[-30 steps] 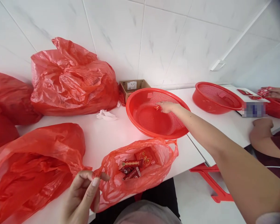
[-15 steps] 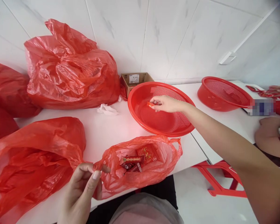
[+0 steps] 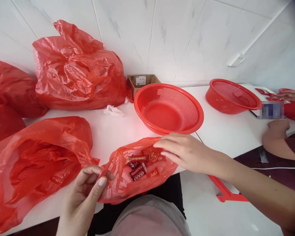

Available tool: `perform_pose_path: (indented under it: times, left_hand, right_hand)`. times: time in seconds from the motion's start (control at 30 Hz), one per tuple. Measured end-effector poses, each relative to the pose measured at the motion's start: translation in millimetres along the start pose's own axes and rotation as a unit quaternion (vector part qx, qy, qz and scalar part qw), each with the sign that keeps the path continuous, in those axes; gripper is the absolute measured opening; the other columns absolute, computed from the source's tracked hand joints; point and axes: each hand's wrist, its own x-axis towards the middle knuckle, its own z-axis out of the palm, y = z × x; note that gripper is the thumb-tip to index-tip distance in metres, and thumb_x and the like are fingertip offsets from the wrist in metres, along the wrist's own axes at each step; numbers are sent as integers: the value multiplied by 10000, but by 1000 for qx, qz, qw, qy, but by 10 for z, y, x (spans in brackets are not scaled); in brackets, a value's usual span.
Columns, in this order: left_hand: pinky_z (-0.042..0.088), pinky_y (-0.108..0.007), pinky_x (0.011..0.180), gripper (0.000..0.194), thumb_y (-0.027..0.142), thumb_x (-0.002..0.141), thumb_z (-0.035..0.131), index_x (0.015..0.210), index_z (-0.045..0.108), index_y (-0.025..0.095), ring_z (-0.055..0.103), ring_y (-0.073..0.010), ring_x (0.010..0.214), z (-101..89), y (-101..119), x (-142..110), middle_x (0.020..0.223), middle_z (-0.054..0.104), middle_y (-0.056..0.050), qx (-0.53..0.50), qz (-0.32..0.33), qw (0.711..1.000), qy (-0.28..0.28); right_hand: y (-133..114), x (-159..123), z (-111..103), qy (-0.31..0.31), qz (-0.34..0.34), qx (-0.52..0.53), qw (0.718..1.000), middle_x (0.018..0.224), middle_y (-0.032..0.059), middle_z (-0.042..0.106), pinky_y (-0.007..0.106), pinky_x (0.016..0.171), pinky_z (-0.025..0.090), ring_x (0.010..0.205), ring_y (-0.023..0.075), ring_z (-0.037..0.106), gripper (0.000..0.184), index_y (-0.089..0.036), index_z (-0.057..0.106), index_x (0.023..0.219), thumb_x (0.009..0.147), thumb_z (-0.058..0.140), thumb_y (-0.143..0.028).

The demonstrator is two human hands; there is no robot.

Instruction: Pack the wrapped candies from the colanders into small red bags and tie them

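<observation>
A red plastic bag (image 3: 123, 188) lies at the table's front edge with its mouth spread. Inside it are small wrapped packets: a dark red packet (image 3: 138, 172), a slim red stick packet (image 3: 137, 158), an orange-red packet (image 3: 152, 173) and a red square packet with gold print (image 3: 152, 154). My left hand (image 3: 88, 188) pinches the bag's left rim between thumb and fingers. Over the right rim is my right hand (image 3: 184, 152), fingers apart and no packet visible in it. Just behind the bag stands a red perforated basin (image 3: 168, 113).
Another opened red bag (image 3: 51, 157) lies to the left, with large stuffed red bags (image 3: 81, 78) behind. A small cardboard box (image 3: 144, 79) and crumpled white tissue (image 3: 113, 110) sit near the wall. At right are a second red basin (image 3: 232, 96) and a co-worker's arm (image 3: 275, 134).
My right hand has moved from the basin to the bag's right rim and has let go of a small orange-red packet. A similar packet now lies in the bag. My left hand keeps its pinch.
</observation>
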Motion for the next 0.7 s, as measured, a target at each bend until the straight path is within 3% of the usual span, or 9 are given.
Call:
perform_pose_path:
  times: [0.07,0.13,0.23,0.37,0.5,0.57,0.6,0.63,0.7]
  left_hand:
    - [566,-229,700,401,510,711,781,962,615,245,683,-189,838,-105,-47,-2,910,731,-25,40,2,999,-11]
    - [584,-271,764,437,507,709,779,1027,630,247,699,-223,908,-168,-75,-17,987,746,-46,73,-2,997,-27]
    - [582,-310,812,432,512,745,739,1063,641,237,705,-233,905,-160,-89,-79,974,750,-49,100,-5,995,-19]
    - [556,-301,803,393,544,742,717,940,689,205,683,-239,912,-96,-65,-140,900,729,-39,134,4,991,-10]
    - [494,-204,686,293,468,713,787,758,682,197,607,-142,736,-126,212,-5,747,673,11,118,34,992,-8]
    - [463,-162,637,243,388,700,825,743,677,201,561,-100,692,-113,506,124,727,648,30,23,94,995,16]
    - [469,-167,627,224,357,684,839,733,690,196,544,-96,671,-87,677,187,728,640,23,-57,170,984,22]
    - [469,-163,639,194,325,706,829,811,725,198,524,-84,672,-49,850,242,765,636,15,-100,223,970,-4]
    - [455,-152,611,336,327,761,789,1071,732,209,506,-81,658,44,1166,317,707,589,15,-68,253,960,-95]
  right_hand:
    - [29,-176,-40,83,27,-48,995,1158,90,676,378,842,520,1010,228,634,268,-206,629,1183,971,465,-214]
    - [61,-355,-9,110,95,-83,986,1229,95,646,416,846,528,1059,259,624,328,-218,561,1272,953,524,-283]
    - [94,-554,107,84,215,-49,972,1291,99,617,422,769,553,1005,270,660,434,-245,492,1321,916,574,-377]
    - [92,-623,148,61,281,96,953,1094,35,693,338,689,546,773,176,671,227,-272,556,1137,920,532,-334]
    - [128,-554,-163,114,246,214,938,855,2,681,296,617,531,673,146,640,127,-245,597,987,883,583,-318]
    - [142,-494,-420,224,202,266,916,766,-17,649,267,557,516,594,119,606,127,-230,597,906,843,656,-324]
    - [135,-458,-547,291,177,277,898,741,-25,637,256,533,507,562,107,587,133,-230,595,885,831,679,-318]
    - [115,-420,-660,342,154,279,884,729,-30,634,252,519,501,543,101,578,133,-233,595,877,823,694,-304]
    - [40,-345,-834,345,119,274,890,722,-32,643,256,525,510,556,108,595,117,-237,612,877,817,706,-273]
